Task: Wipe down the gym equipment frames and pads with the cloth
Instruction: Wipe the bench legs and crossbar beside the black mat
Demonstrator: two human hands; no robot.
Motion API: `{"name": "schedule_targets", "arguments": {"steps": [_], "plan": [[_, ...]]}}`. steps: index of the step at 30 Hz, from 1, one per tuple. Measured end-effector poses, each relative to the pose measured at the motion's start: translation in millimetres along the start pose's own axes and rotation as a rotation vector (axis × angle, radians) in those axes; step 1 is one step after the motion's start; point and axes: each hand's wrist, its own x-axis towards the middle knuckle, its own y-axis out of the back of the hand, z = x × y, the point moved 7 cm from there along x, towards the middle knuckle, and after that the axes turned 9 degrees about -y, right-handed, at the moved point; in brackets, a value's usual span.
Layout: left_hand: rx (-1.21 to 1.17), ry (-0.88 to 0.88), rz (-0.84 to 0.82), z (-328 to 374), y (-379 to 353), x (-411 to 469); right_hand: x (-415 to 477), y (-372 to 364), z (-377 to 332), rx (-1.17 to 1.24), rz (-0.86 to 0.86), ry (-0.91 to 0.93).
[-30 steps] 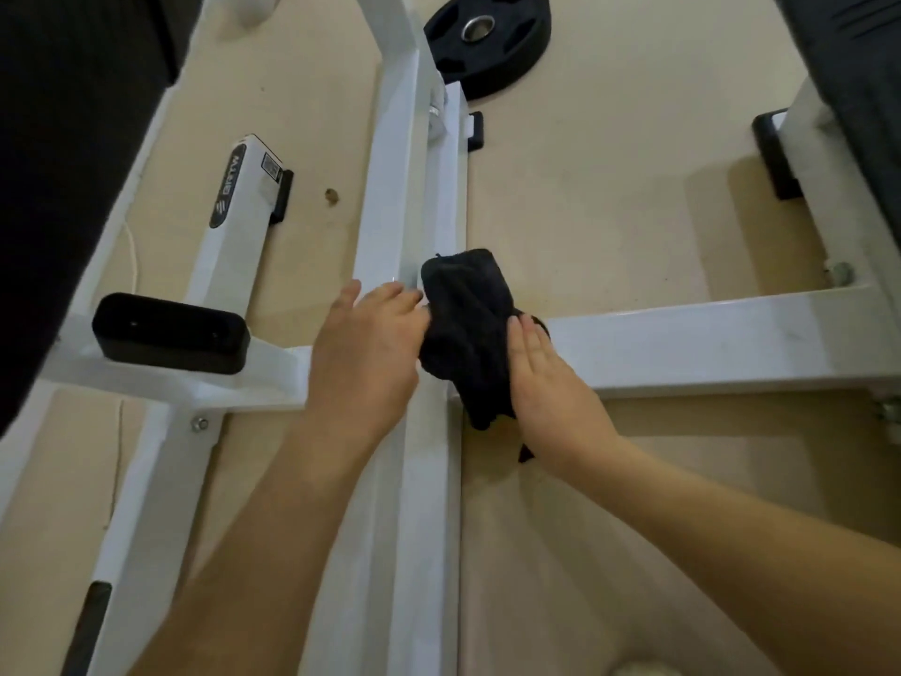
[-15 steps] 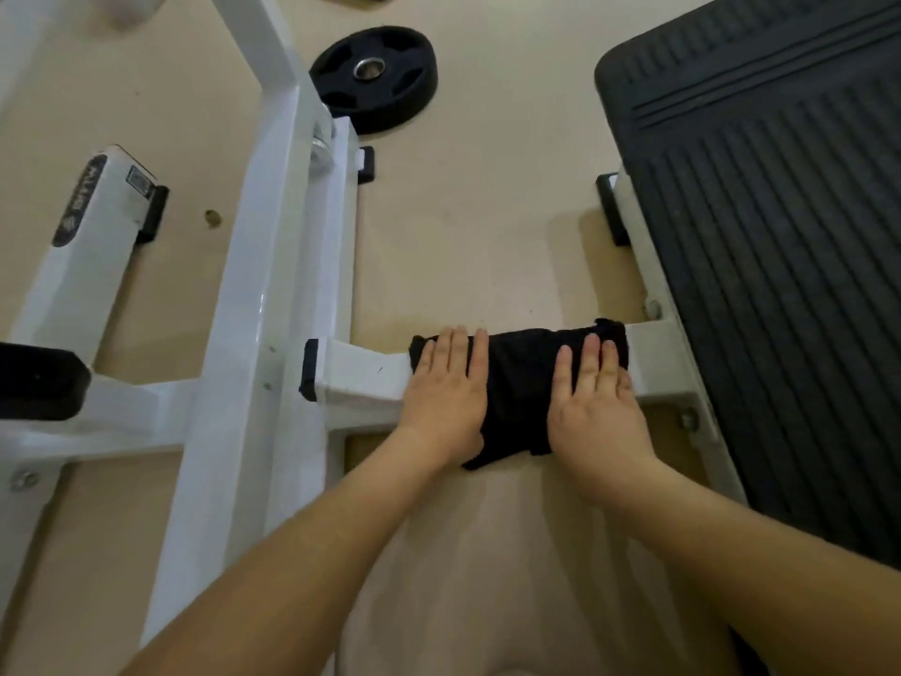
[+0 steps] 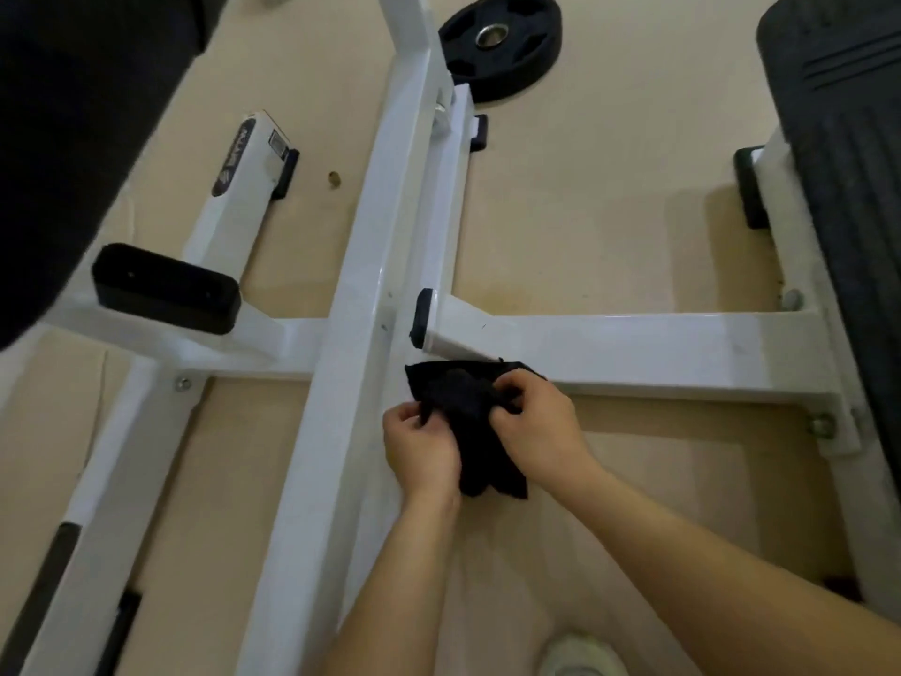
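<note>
A black cloth [image 3: 470,422] hangs bunched between my two hands, just in front of the white crossbar [image 3: 658,351] of the gym frame. My left hand [image 3: 421,448] pinches the cloth's left edge and my right hand [image 3: 536,431] grips its right side. The cloth is lifted off the crossbar, with its top edge near the bar's front face. A long white beam [image 3: 361,295] of the frame runs from the far end toward me, just left of my hands. A black ribbed pad [image 3: 848,197] lies at the right edge.
A black weight plate [image 3: 499,43] lies on the beige floor at the far end. A black rectangular pad [image 3: 166,290] sits on the left frame arm, beside a white labelled leg [image 3: 241,178]. A dark padded shape fills the upper left corner. A white shoe [image 3: 582,656] shows at the bottom.
Both hands were pressing the cloth flat on the crossbar; now they have lifted it off toward me and hold it bunched up. The view has swung back to the left.
</note>
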Motion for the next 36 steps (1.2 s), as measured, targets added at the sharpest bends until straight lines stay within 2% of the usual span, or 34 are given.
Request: {"name": "schedule_targets", "arguments": {"steps": [1, 2, 4, 6, 8, 10, 11, 14, 17, 21, 23, 25, 27, 29, 30, 32, 34, 36], "plan": [[-0.115, 0.107, 0.065, -4.5, 3.4, 4.2, 1.2, -7.2, 4.2, 0.169, -0.005, -0.081], [-0.175, 0.143, 0.100, -5.8, 3.3, 7.7, 1.1, -13.0, 6.1, 0.294, 0.004, -0.126], [-0.199, 0.040, 0.134, 0.2, -1.8, 12.5, -0.6, -21.2, 6.1, 0.471, 0.034, -0.150], [-0.105, -0.149, 0.079, 11.9, -12.8, 10.4, -4.2, -29.7, 3.9, 0.569, -0.005, -0.161], [0.190, -0.384, -0.031, 18.7, -22.1, 6.4, -7.9, -36.8, 4.0, 0.566, -0.097, -0.190], [0.614, -0.635, -0.062, 21.0, -27.7, 4.9, -11.3, -40.2, 3.4, 0.542, -0.200, -0.180], [0.773, -0.675, -0.069, 21.8, -27.4, 8.4, -13.2, -41.9, 2.1, 0.512, -0.244, -0.169], [0.893, -0.532, -0.146, 24.4, -30.2, 35.0, -13.3, -48.8, -0.1, 0.482, -0.332, -0.213], [0.909, -0.524, -0.203, 26.8, -35.9, 39.2, -10.9, -50.6, -4.6, 0.530, -0.351, -0.303], [0.867, -0.630, -0.267, 8.8, -33.3, 5.6, -7.9, -35.2, 10.4, 0.521, -0.180, -0.275], [0.742, -0.676, -0.389, -1.5, -46.6, -17.1, -8.9, -22.1, 29.9, 0.409, -0.037, -0.248], [0.626, -0.754, -0.453, -1.9, -65.0, -43.0, -15.4, 6.2, 35.7, 0.267, 0.167, -0.147], [0.416, -0.748, -0.385, 14.1, -77.2, -54.5, -20.8, 36.3, 23.2, 0.166, 0.314, 0.056], [0.230, -0.689, -0.317, 28.2, -82.7, -54.2, -16.2, 54.3, 9.9, 0.033, 0.357, 0.213], [0.253, -0.736, -0.279, 34.1, -85.4, -50.8, -10.2, 57.3, 4.2, -0.069, 0.352, 0.277], [0.490, -0.990, -0.215, 41.0, -102.0, -48.2, 4.8, 54.8, 1.9, -0.384, 0.306, 0.368], [0.790, -1.128, -0.284, 34.3, -128.3, -55.0, 19.9, 55.0, 17.3, -0.727, 0.239, 0.296], [1.011, -1.152, -0.405, 31.8, -155.9, -71.0, 24.1, 77.7, 35.7, -0.880, 0.223, 0.119]]}}
